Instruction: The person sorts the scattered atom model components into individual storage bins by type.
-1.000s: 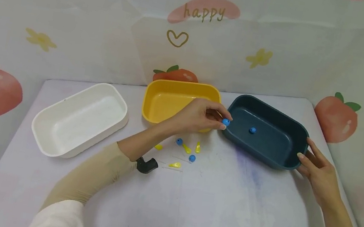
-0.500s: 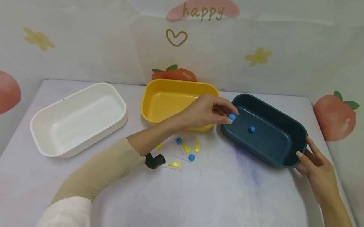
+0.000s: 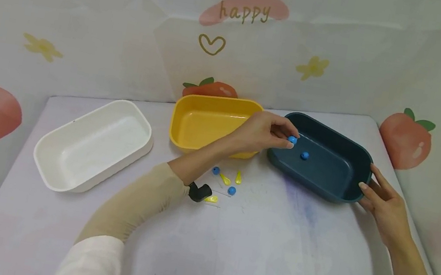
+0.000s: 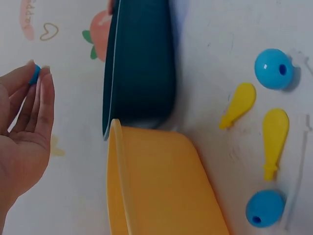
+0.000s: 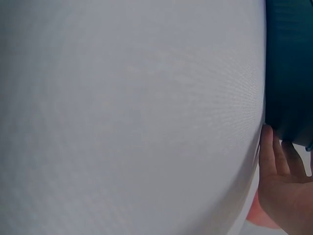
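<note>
teal tray [image 3: 330, 175], blue bead [image 3: 305, 156] inside

1. Head: looks forward and down across the worktop [image 3: 269, 262], farthest back.
2. Left wrist: near, turned sideways, left grip [image 4: 27, 129] at nine o'clock; shares the yellow tray [image 4: 161, 181] with the head.
3. Right wrist: low, close; dark blue tray [image 5: 293, 63] at two o'clock, shared by all three.
</note>
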`<state>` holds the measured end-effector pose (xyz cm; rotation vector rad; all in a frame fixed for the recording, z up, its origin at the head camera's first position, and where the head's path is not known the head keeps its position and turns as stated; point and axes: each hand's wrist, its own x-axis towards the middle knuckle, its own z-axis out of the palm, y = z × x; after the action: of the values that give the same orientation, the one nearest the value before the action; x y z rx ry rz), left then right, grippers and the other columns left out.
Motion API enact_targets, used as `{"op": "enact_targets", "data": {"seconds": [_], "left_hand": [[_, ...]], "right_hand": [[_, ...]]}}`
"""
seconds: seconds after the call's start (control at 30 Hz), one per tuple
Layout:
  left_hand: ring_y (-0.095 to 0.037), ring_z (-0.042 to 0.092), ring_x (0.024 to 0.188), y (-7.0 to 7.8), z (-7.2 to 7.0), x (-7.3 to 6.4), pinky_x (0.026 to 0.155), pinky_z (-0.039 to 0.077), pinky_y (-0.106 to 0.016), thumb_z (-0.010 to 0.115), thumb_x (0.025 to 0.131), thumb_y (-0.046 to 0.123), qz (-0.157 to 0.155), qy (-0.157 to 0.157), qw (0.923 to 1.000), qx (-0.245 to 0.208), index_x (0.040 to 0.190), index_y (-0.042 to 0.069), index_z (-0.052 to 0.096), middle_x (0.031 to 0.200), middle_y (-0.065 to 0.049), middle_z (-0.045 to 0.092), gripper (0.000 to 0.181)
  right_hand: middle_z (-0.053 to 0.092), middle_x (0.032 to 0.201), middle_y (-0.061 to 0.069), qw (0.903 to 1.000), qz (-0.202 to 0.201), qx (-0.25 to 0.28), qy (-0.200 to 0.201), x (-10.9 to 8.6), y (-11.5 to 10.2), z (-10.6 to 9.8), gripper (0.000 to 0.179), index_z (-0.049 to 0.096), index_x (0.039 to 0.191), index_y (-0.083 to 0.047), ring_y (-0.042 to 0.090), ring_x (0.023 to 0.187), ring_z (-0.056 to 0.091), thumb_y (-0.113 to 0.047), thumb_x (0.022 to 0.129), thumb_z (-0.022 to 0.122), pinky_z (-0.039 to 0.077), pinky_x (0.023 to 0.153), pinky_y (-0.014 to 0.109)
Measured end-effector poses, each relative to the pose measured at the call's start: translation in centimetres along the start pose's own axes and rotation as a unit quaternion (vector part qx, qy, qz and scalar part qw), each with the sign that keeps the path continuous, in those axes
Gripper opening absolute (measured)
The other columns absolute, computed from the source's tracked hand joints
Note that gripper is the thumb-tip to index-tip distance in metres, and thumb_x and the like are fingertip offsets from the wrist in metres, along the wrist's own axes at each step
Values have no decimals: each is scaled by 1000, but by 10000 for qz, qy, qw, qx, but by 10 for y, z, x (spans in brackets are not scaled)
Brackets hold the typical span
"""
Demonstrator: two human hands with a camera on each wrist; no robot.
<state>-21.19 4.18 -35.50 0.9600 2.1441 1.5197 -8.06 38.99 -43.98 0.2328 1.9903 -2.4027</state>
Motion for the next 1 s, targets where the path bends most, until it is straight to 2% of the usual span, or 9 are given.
{"op": "enact_targets", "data": {"seconds": [0.17,0.3,0.5,0.63,0.7,0.9,1.0], "left_hand": [[-12,66,87,0,4,7,82,54,-22,73,89,8,118,-39,9998,-129,109,6,73,104,-4,71,19],[-10,66,88,-2,10,15,82,54,-21,74,90,10,89,-170,9997,-162,112,5,73,107,0,72,23],[-10,68,88,-4,19,23,79,54,-22,74,90,12,-200,-337,9990,-236,111,7,75,105,2,73,22],[-14,70,93,-6,23,29,81,54,-20,73,90,10,-287,-433,9982,-299,107,9,75,103,4,73,17],[-16,71,93,-8,26,32,81,53,-19,73,90,10,-302,-444,9983,-225,107,9,75,100,4,73,17],[-7,70,88,-16,33,43,80,52,-17,71,92,13,-310,-489,9982,122,112,6,73,92,2,75,21],[-13,71,89,-18,36,49,82,53,-20,71,92,13,-378,-613,9973,123,112,5,73,93,-2,75,22]], "right_hand": [[61,128,-6,9999,-58,141,-30,2,0,2,61,39,153,-19,5,102,68,0,98,57,55,79,20],[65,120,-7,9994,-128,330,-35,0,-1,0,60,40,153,-16,8,98,70,3,98,55,56,77,20],[64,120,-8,9993,-88,348,-89,0,0,0,60,40,153,-17,7,98,70,3,98,55,55,78,20],[65,119,-8,9989,-109,433,-135,1,0,2,60,41,153,-16,8,98,70,3,98,55,56,77,20],[66,119,-7,9988,-131,450,-156,1,0,3,59,41,153,-16,8,98,70,3,98,55,56,77,21],[68,120,-5,9978,-182,599,-233,0,1,0,59,41,153,-15,10,96,71,6,98,53,56,77,22],[68,120,-4,9971,-198,676,-275,1,1,0,59,41,152,-14,12,97,71,7,98,52,56,77,23]]}}
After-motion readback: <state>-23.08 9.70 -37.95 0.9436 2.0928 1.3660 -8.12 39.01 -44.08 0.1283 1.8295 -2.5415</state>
